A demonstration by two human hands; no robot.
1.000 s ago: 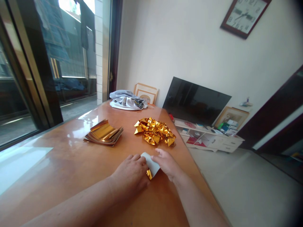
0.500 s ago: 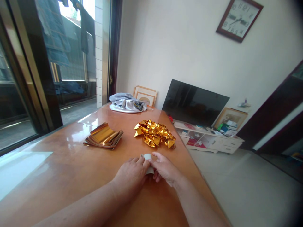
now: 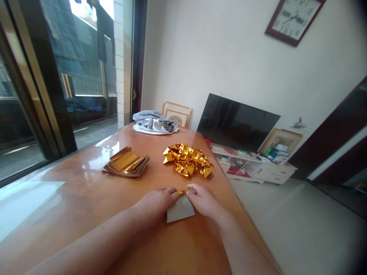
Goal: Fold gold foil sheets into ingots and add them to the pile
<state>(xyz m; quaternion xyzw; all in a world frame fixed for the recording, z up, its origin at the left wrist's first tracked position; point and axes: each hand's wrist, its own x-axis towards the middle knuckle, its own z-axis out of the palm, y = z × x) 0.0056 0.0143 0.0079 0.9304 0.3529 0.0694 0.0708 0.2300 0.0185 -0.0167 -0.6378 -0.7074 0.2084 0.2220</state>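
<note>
On the glossy wooden table (image 3: 86, 198) lies a small sheet of foil paper (image 3: 180, 210), its white side up and a gold edge showing at the far end. My left hand (image 3: 155, 204) and my right hand (image 3: 204, 199) both pinch that far edge, fingertips nearly meeting. Behind them sits a pile of folded gold foil pieces (image 3: 187, 159). A stack of flat gold foil sheets (image 3: 125, 163) rests to the left of the pile.
A grey and white cloth bundle (image 3: 154, 123) lies at the table's far end. Past the table's right edge are a TV (image 3: 236, 123) on a low white cabinet (image 3: 252, 165) and open tiled floor. A glass sliding door (image 3: 43, 76) runs along the left.
The sheet was curled up between my fingers; now it lies flat on the table, white side up, with both hands pinching its far edge.
</note>
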